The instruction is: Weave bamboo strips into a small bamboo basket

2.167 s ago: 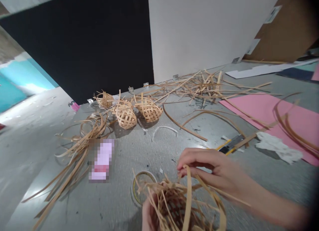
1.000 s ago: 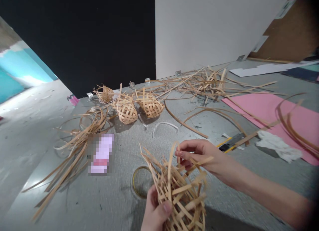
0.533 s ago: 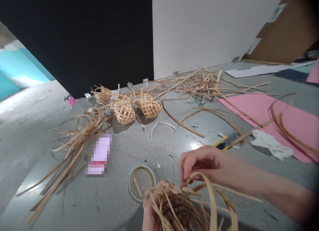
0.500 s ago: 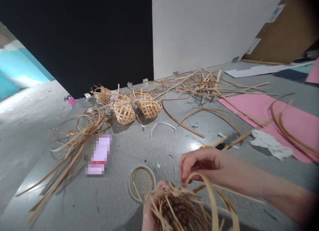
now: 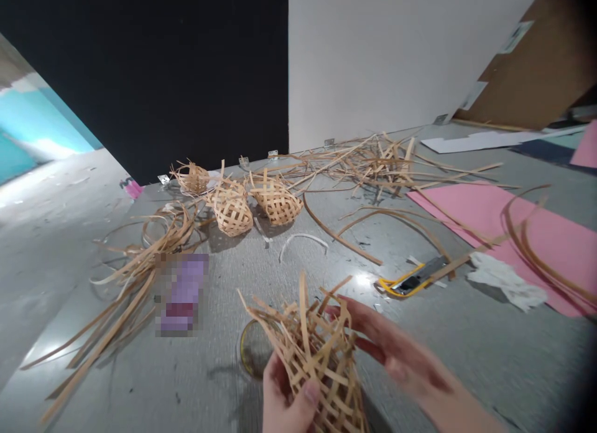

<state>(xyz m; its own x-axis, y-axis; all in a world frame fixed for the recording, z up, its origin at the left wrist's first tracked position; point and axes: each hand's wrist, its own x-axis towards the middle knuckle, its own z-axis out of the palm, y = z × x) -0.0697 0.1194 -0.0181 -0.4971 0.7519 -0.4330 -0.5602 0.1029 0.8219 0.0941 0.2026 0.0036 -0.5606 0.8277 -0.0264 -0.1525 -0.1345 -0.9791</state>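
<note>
- Left hand (image 5: 286, 405) wraps the left side of the basket (image 5: 336, 383), thumb across the weave, holding it
- That basket is at the bottom of the view, its long axis running up and slightly left, its ragged open mouth pointing up and away from the person, its lower end out of view
- Right hand (image 5: 396, 353) is at the mouth's right side, fingers slightly parted; with the tips partly hidden, one cannot tell whether they pinch a loose end
- Ring (image 5: 242, 351) lies just left, partly covered
- Cutter (image 5: 415, 280) lies farther right
- Three more baskets (image 5: 232, 212) lie beyond, near the black panel (image 5: 209, 72)
</note>
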